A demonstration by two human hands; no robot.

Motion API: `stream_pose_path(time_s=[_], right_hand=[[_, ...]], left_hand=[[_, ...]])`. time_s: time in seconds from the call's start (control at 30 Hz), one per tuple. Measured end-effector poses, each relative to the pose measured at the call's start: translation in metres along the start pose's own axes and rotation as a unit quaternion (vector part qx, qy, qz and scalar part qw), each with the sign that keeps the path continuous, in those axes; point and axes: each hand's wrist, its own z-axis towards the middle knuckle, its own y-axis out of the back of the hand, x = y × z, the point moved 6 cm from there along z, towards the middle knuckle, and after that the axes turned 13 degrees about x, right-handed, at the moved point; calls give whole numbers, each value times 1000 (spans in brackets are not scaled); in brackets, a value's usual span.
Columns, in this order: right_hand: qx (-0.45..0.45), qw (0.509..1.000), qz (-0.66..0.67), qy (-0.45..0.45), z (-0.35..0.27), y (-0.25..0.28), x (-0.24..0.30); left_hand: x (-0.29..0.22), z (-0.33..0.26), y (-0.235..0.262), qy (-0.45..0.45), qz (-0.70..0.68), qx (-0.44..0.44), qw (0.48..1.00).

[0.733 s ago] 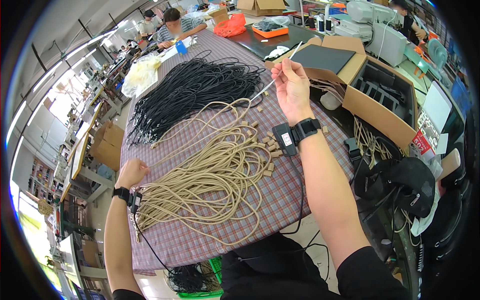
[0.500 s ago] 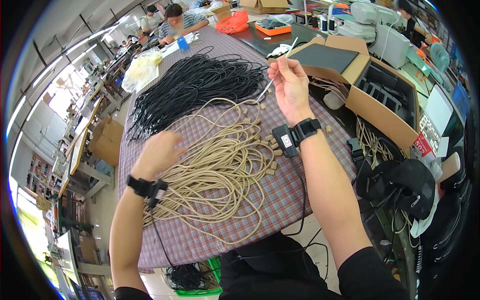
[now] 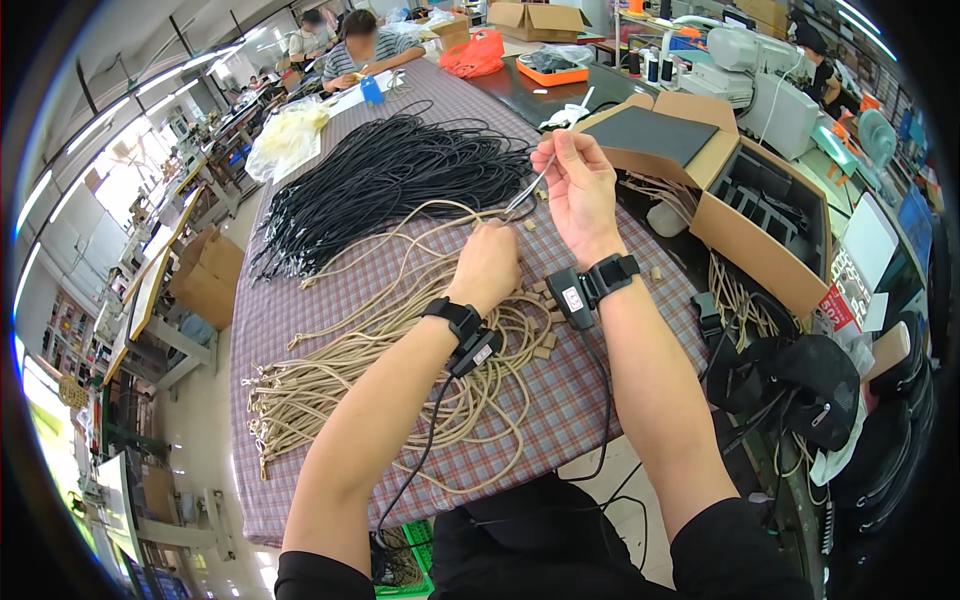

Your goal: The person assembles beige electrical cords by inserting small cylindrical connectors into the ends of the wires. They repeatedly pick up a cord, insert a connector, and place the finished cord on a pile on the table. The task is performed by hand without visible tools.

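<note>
- right hand (image 3: 578,190) is up off the table, fingers pinching one long tan braided cord (image 3: 525,195)
- left hand (image 3: 487,265) rests knuckles-up on the loose tan cord pile (image 3: 400,350), can't tell what it grips
- heap of black cords (image 3: 390,180) just beyond

Both forearms are reaching up from the near edge, bare below dark sleeves, each wrist wearing a black strapped band. The left hand (image 3: 487,266) is resting knuckles up, fingers curled downward, just near of the right one. The right hand (image 3: 577,188) is lifting farther out, palm turned left, thumb and forefinger pinching together.
</note>
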Motion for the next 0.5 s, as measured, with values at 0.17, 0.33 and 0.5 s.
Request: stream_pose_path(time_s=[0.17, 0.33, 0.5], right_hand=[[29, 999, -22, -9, 1, -15, -4], [60, 984, -166, -18, -1, -24, -2], [162, 925, -329, -95, -22, -90, -24]], left_hand=[[11, -2, 8, -4, -33, -23, 999], [-11, -47, 69, -15, -230, -54, 972], [49, -133, 126, 13, -369, -170, 914]])
